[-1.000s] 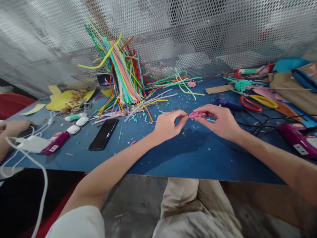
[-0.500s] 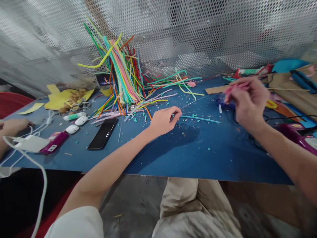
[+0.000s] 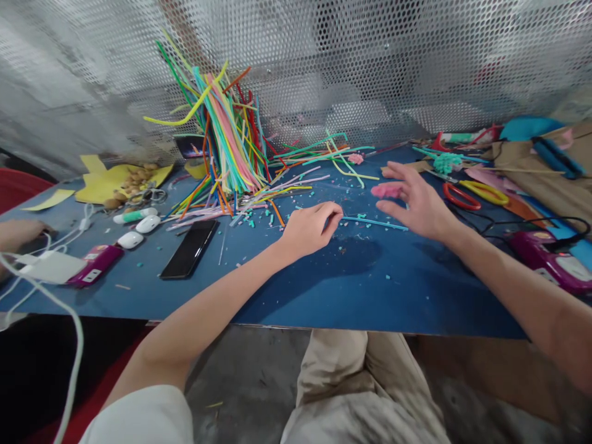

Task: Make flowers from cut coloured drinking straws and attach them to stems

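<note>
My left hand [image 3: 311, 229] is closed in a pinch above the blue table, its thumb and forefinger together. What sits between these fingertips is too small to make out. A thin blue pipe cleaner [image 3: 379, 223] runs rightward from beside the fingertips; I cannot tell whether they hold it. Facing it from the right, my right hand [image 3: 423, 203] has its fingers partly spread, with a small pink fuzzy piece [image 3: 389, 190] between thumb and fingers. Small turquoise and white clippings lie scattered around both hands.
A tall bundle of coloured pipe cleaners [image 3: 231, 132] stands at the back. A phone [image 3: 189, 250] lies left of my arm. Scissors with red handles [image 3: 461, 196], a turquoise fuzzy piece [image 3: 446, 163] and a purple device [image 3: 550, 259] are at right. Another person's hand [image 3: 23, 234] rests far left.
My right hand has swung leftward toward my left hand, bringing the pink piece along, and its fingers have spread. The turquoise piece and scissors behind it now show. My left hand has barely moved.
</note>
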Action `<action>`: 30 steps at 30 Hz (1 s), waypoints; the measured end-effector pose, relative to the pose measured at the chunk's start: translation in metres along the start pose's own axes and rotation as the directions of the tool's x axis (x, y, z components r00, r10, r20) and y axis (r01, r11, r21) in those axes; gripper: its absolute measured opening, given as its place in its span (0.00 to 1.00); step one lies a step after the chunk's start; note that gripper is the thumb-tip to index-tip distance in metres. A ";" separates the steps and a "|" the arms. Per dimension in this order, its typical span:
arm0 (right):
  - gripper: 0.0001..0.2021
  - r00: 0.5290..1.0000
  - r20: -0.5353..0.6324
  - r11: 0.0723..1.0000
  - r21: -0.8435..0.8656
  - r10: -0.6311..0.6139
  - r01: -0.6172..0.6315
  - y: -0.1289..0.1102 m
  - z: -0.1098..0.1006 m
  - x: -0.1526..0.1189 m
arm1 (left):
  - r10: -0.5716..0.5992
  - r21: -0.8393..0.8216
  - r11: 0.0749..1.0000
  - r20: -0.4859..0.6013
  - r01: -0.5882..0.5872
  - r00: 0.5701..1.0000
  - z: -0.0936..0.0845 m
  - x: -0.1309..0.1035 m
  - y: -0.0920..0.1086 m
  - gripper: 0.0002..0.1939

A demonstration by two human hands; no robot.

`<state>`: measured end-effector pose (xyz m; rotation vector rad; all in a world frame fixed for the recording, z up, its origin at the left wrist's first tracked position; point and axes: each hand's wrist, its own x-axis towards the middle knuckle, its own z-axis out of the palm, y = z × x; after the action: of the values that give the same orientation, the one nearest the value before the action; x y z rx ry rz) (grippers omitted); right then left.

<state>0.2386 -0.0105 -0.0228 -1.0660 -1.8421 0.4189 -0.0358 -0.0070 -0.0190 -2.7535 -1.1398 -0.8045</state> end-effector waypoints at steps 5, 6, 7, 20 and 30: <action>0.25 0.993 0.060 0.817 -0.565 -0.100 0.117 0.003 -0.043 0.007 | 0.052 0.006 0.999 0.103 -0.053 0.993 0.010 -0.004 0.000 0.10; 0.23 0.998 0.056 0.755 -0.654 -0.020 0.052 0.011 -0.055 0.008 | 0.048 0.017 0.999 0.128 -0.050 0.991 0.012 -0.004 0.001 0.10; 0.23 0.996 0.055 0.662 -0.749 0.076 -0.009 0.020 -0.064 0.008 | 0.040 0.027 0.999 0.152 -0.044 0.988 0.013 -0.005 0.001 0.10; 0.26 0.877 0.140 0.344 -0.938 0.459 -0.030 0.060 -0.051 0.014 | 0.115 -0.086 0.992 0.289 -0.094 0.951 0.023 -0.009 0.006 0.11; 0.17 0.991 0.065 0.988 -0.106 0.118 -0.111 0.006 -0.072 0.017 | 0.177 -0.176 0.976 0.275 -0.131 0.945 0.030 -0.010 0.002 0.12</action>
<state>0.2996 -0.0039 0.0188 -1.2455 -1.8876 0.4390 -0.0272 -0.0073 -0.0500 -3.1243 -0.9142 -0.5036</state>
